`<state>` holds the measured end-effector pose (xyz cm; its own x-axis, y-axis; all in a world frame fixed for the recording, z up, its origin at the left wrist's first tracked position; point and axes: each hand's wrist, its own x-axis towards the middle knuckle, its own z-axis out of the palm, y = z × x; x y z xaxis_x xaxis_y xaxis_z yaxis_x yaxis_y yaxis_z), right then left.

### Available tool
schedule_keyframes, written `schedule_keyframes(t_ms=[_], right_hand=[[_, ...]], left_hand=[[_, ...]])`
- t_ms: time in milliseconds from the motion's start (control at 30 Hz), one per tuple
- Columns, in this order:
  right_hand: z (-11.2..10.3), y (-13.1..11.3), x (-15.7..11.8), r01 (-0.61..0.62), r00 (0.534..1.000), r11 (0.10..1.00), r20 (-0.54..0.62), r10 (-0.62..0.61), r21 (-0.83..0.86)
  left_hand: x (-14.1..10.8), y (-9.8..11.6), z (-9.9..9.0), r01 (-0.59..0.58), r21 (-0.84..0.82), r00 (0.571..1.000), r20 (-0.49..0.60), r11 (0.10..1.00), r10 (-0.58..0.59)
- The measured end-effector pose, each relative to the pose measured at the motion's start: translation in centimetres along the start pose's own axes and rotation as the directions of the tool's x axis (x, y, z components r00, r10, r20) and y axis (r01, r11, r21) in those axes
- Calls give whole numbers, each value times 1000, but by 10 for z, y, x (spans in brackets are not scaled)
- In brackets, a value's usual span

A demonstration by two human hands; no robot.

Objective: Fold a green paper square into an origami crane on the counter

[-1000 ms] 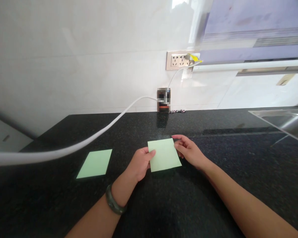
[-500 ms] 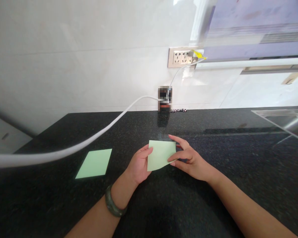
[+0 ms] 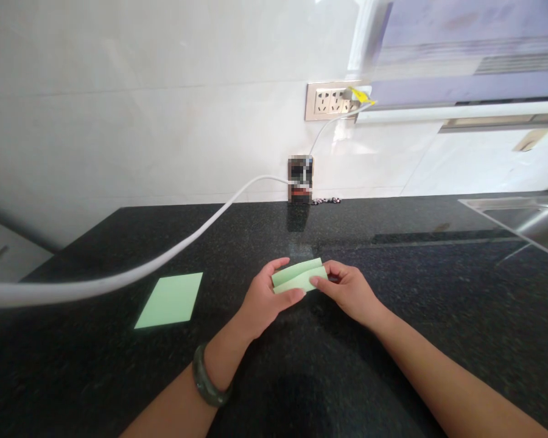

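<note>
Between my two hands is a light green sheet of paper (image 3: 296,280), bent over so that its lower part lies in front of the upper part. My left hand (image 3: 262,301) grips its left end, thumb along the front, and wears a dark green bangle (image 3: 205,380) at the wrist. At the right end, my right hand (image 3: 347,287) pinches the paper with its thumb in front; the other fingers are partly hidden behind it. A second flat green paper (image 3: 170,300) lies on the counter to the left of my left hand.
The dark speckled countertop (image 3: 95,365) meets a pale tiled wall. A phone-like object (image 3: 300,179), blurred out, leans there with a white cable (image 3: 187,243) running to the left. Above it is a wall socket (image 3: 331,101). A metal sink (image 3: 530,216) sits at the right.
The held paper has gone from nearly flat to folded over, lower edge brought up. My left thumb now presses on its front, and my right fingers have closed on its right end.
</note>
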<state>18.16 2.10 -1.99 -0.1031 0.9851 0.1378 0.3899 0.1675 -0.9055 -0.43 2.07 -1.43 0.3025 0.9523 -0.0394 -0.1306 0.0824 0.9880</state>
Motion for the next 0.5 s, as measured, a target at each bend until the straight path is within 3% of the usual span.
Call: schedule_keyframes(t_ms=[67, 167, 267, 367, 500], right_hand=[[1, -1, -1, -14, 1000, 1000, 13, 14, 23], [4, -1, -1, -46, 998, 992, 36, 42, 114], [7, -2, -1, -81, 997, 954, 31, 75, 287], [8, -4, -1, -159, 985, 859, 23, 169, 486], [6, -3, -1, -244, 969, 827, 88, 232, 507]], left_hand=[[1, -3, -1, -19, 216, 999, -44, 976, 29], [3, -5, -2, -48, 388, 994, -72, 920, 83], [4, -5, -3, -60, 467, 988, -97, 882, 118], [3, -4, -4, -63, 488, 987, -99, 871, 126], [3, -5, -4, -49, 510, 988, -98, 859, 115]])
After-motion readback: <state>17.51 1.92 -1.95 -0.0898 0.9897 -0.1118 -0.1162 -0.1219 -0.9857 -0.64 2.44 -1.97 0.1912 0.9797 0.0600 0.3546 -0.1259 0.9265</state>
